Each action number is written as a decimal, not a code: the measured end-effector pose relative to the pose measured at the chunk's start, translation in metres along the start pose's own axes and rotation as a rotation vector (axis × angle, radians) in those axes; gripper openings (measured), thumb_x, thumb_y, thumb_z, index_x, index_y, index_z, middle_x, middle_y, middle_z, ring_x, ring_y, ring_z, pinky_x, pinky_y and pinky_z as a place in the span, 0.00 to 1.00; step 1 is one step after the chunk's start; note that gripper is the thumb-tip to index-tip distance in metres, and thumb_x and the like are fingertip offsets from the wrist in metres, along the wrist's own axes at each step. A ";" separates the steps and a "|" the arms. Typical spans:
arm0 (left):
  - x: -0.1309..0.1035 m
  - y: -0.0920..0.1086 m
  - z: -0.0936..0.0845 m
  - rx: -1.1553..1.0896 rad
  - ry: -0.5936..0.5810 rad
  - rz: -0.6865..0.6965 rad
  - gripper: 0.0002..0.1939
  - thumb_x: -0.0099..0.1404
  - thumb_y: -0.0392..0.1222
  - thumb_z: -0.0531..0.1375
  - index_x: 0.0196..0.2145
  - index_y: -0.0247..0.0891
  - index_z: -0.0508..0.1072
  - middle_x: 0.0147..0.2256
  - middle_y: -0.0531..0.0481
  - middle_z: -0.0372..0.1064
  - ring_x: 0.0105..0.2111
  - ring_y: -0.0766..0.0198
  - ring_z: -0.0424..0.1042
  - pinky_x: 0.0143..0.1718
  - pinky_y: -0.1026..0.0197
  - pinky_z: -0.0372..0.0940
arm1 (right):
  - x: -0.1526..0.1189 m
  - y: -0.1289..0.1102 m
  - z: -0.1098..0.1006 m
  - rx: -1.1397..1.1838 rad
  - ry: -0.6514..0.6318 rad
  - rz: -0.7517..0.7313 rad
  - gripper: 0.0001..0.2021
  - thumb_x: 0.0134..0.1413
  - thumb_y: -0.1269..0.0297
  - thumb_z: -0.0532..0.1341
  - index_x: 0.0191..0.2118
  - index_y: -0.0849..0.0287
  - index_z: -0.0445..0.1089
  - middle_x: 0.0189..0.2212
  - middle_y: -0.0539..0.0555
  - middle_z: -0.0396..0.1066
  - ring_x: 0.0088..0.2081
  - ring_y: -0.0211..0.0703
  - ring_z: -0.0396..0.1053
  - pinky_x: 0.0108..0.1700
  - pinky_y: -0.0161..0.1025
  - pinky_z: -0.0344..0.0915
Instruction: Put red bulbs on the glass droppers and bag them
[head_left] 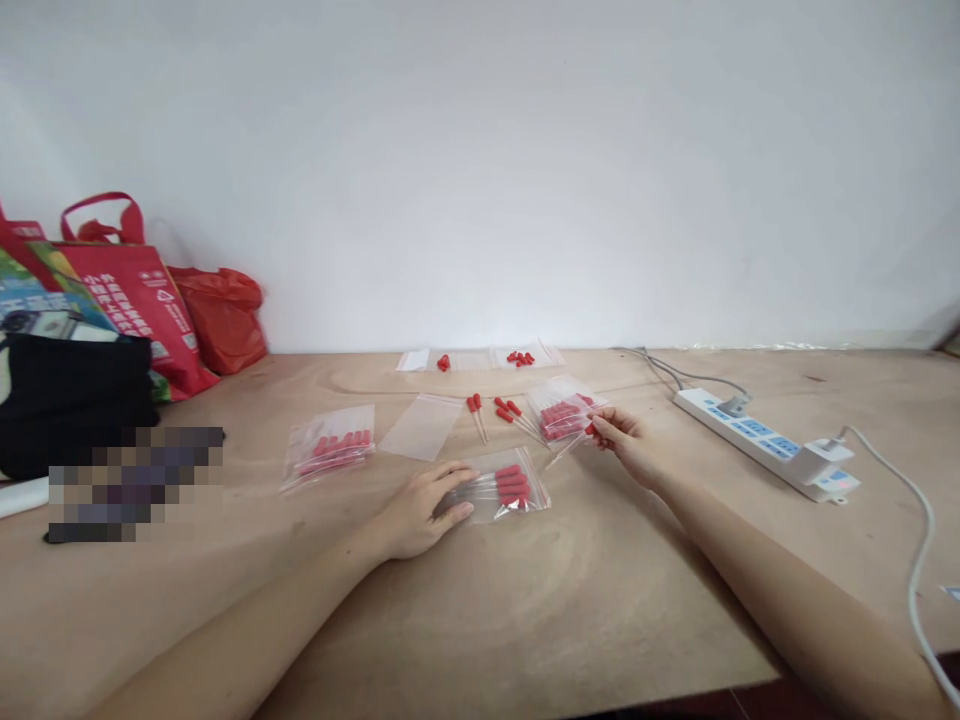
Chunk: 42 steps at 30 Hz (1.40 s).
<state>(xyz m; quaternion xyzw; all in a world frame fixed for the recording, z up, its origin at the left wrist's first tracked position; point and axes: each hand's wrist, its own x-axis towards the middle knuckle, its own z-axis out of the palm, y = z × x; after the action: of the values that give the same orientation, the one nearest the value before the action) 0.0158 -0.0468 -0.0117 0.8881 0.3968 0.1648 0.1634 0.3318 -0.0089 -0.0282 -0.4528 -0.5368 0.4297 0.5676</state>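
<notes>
A clear zip bag (487,492) with several red-capped droppers lies near the middle of the table. My left hand (431,508) has its fingers closed on the left end of that bag. To the right, my right hand (616,440) pinches a dropper (590,429) by its red bulb, the thin tip pointing down and left. Just beyond it is a stack of filled bags (561,412). Loose droppers (508,408) lie left of this stack, and an empty clear bag (424,425) is flat behind my left hand.
More filled bags (337,442) lie to the left. Small red bulbs and clear bags (472,359) are by the wall. A white power strip (757,440) with cables stands at the right. Red bags (217,315), black cloth (71,400) and a blurred-out object (135,485) are at the left.
</notes>
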 end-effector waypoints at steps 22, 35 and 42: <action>0.001 0.002 -0.001 -0.021 -0.016 -0.001 0.19 0.62 0.43 0.50 0.52 0.42 0.59 0.53 0.47 0.58 0.51 0.58 0.58 0.52 0.54 0.54 | -0.023 0.003 0.079 0.080 -0.032 0.147 0.20 0.33 0.51 0.65 0.28 0.57 0.58 0.16 0.43 0.63 0.14 0.30 0.58 0.17 0.30 0.54; 0.000 0.003 -0.001 -0.025 -0.008 0.001 0.20 0.62 0.42 0.51 0.52 0.40 0.58 0.52 0.47 0.58 0.51 0.59 0.58 0.52 0.55 0.54 | -0.010 0.017 0.095 0.009 -0.268 0.170 0.16 0.34 0.56 0.65 0.28 0.60 0.63 0.22 0.50 0.70 0.26 0.38 0.68 0.29 0.36 0.63; -0.001 0.002 -0.001 -0.037 -0.005 0.007 0.19 0.62 0.44 0.51 0.52 0.41 0.59 0.52 0.47 0.58 0.51 0.58 0.58 0.52 0.55 0.54 | -0.005 0.027 0.097 -0.323 -0.110 0.040 0.09 0.38 0.59 0.61 0.22 0.60 0.65 0.19 0.49 0.66 0.21 0.35 0.63 0.24 0.34 0.60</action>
<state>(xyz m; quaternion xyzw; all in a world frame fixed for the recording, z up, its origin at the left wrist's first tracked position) 0.0160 -0.0485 -0.0097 0.8866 0.3903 0.1705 0.1801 0.2349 -0.0026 -0.0543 -0.5245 -0.6200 0.3732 0.4486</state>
